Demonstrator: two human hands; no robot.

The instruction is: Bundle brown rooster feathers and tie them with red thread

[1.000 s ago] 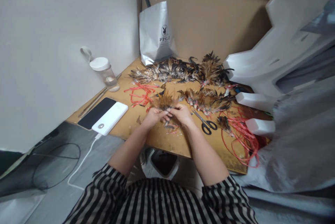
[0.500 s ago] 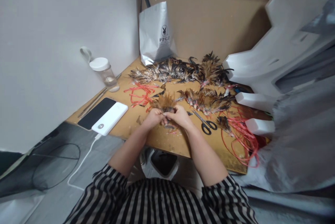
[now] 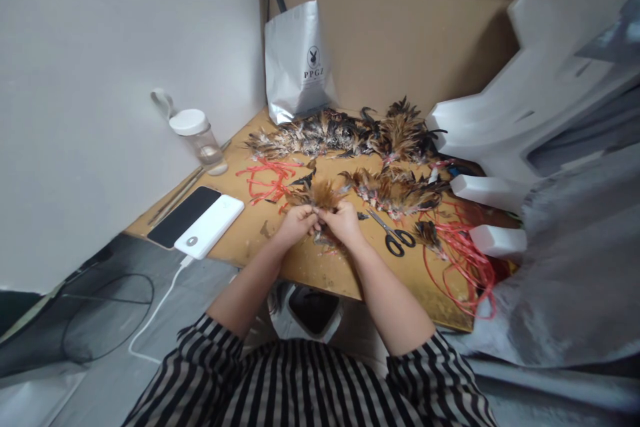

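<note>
Over the near part of the wooden table, my left hand (image 3: 296,224) and my right hand (image 3: 343,222) meet, their fingers pinched together. Between them is a bunch of brown feathers (image 3: 324,195), its tips fanning out beyond my fingers; the base is mostly hidden. Just right of my right hand lie scissors (image 3: 393,234) with black handles. Behind it stretches a row of brown feather bunches (image 3: 397,190). Red plastic string (image 3: 267,179) lies loose to the left of the feathers I hold. A few feather scraps rest below my hands.
A long feather pile (image 3: 325,134) runs along the back, before a silver bag (image 3: 295,60). At left stand a lidded bottle (image 3: 200,140), a phone (image 3: 185,215) and a white power bank (image 3: 210,226) with a cable. More red string (image 3: 463,260) and white foam pieces (image 3: 497,242) lie right.
My fingers have shifted slightly around the feather bunch, and its tips have tilted a little to the right. The things on the table have stayed put.
</note>
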